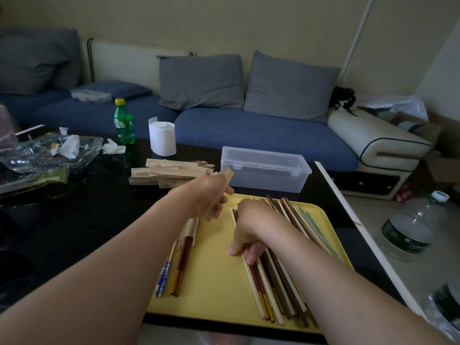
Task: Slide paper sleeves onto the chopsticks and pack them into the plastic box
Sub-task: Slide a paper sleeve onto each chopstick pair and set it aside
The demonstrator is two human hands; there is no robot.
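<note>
**Sleeve in left hand, right hand on chopstick pile**

Left hand (211, 195): fingers (217, 210) curled, pinching one paper sleeve (228, 174). The sleeve's top end sticks up past the knuckles. The hand hovers over the far left edge of the tray.

Right hand (251, 227): thumb and curled fingers (251, 256) close on the near-left sticks of the loose chopsticks (278, 290). How many it grips I cannot tell.

Yellow tray (214, 270) holds two groups:
- The loose chopsticks lie on the right half as a mixed pale, brown and green bundle, running near to far.
- The sleeved chopsticks (184, 255) lie on the left, a few pairs with paper over their far ends, partly under the left forearm.

Plastic box (263, 168): clear, lid down, on the black table just beyond the tray. Contents cannot be made out.

Sleeve pile (171, 173): a loose stack on the table, left of the box.

Glass dish (94, 145), far left: crumpled tissue inside. A green bottle (124, 123) and a tissue roll (162, 138) stand behind the sleeve pile.
</note>
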